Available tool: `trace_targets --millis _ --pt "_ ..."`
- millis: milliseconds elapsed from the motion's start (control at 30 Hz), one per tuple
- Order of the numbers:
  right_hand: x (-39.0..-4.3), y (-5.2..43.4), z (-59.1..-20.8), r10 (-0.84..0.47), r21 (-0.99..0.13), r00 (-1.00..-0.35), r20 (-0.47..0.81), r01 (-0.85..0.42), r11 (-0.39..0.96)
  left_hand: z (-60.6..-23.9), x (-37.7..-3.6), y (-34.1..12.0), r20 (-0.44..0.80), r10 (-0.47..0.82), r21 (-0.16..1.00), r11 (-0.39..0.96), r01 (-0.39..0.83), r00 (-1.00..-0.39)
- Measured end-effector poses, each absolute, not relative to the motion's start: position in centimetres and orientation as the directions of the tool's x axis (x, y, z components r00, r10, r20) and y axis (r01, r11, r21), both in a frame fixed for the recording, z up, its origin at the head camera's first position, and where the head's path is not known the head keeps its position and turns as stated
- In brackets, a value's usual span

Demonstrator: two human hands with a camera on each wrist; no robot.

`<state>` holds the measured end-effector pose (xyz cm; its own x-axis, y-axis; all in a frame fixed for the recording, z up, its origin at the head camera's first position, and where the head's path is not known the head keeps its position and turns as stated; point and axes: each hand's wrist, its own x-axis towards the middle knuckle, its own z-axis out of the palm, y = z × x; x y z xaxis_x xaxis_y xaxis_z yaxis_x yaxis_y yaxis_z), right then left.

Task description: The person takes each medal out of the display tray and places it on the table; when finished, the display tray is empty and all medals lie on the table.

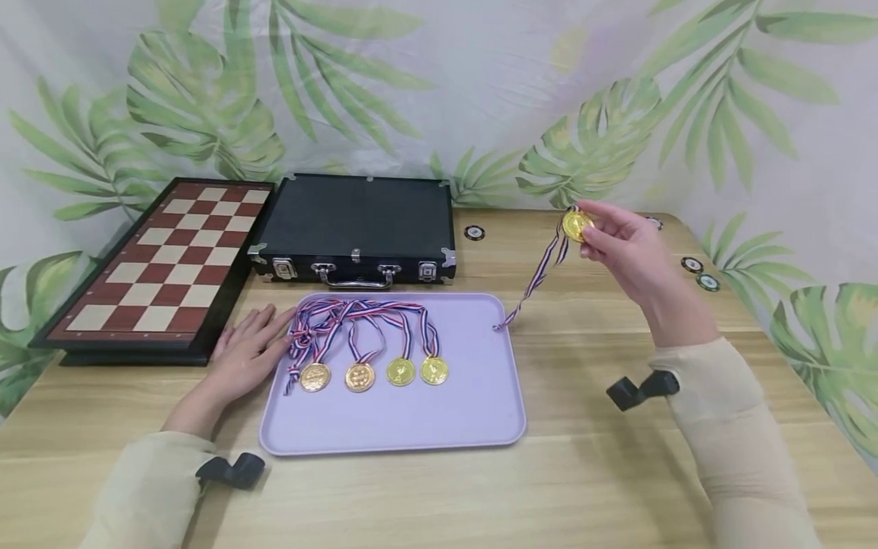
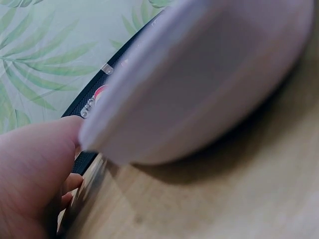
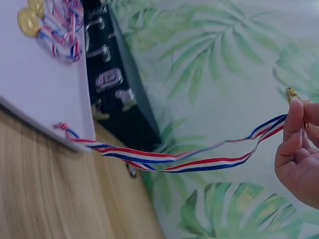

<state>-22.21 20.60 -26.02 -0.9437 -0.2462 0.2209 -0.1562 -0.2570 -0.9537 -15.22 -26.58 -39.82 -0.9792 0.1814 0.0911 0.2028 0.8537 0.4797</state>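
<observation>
Above the table to the right of the tray, my right hand pinches a gold medal between thumb and fingers. Its red, white and blue ribbon hangs down, the knotted end at the right rim of the lilac tray. My left hand lies with extended fingers beside the tray's left edge; in the left wrist view the thumb touches the rim. Several medals lie in a row on the tray: gold ones and bronze-coloured ones, their ribbons bunched along the back.
A black case with metal latches stands behind the tray. To its left is a raised red-and-cream chessboard, close to my left fingers. Poker chips lie on the wooden table, one beside the case, others at the right.
</observation>
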Motion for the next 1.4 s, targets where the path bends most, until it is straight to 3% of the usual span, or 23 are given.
trace_targets --millis 200,333,567,833,933,1133,1400 --pt "-25.9 20.0 -26.6 -0.119 -0.992 -0.991 0.064 -0.050 -0.117 -40.1 -15.1 -26.7 0.101 0.184 0.479 0.852 0.210 -0.978" --pt "-27.1 20.2 -26.8 -0.078 -0.987 -0.996 0.040 -0.027 -0.161 -40.3 -15.0 -26.7 0.102 0.183 0.479 0.853 0.209 -0.978" --pt "-24.5 20.8 -25.3 -0.175 -0.928 -0.963 0.205 -0.134 -0.349 -40.1 -14.9 -26.9 0.107 0.178 0.471 0.857 0.208 -0.978" --pt "-21.2 21.4 -23.4 -0.333 -0.823 -0.829 0.450 -0.240 -0.515 -39.9 -15.2 -27.1 0.096 0.183 0.469 0.859 0.207 -0.978" --pt "-21.7 21.2 -24.1 -0.332 -0.868 -0.862 0.383 -0.213 -0.448 -39.8 -15.1 -27.1 0.098 0.180 0.467 0.860 0.205 -0.979" --pt "-26.0 20.6 -27.8 -0.222 -0.969 -0.970 0.098 -0.042 -0.245 -39.8 -15.2 -26.9 0.106 0.182 0.471 0.857 0.211 -0.978" --pt "-29.4 20.8 -30.9 -0.084 -0.994 -0.996 -0.029 0.038 -0.104 -40.0 -15.3 -26.7 0.098 0.181 0.475 0.856 0.206 -0.979"
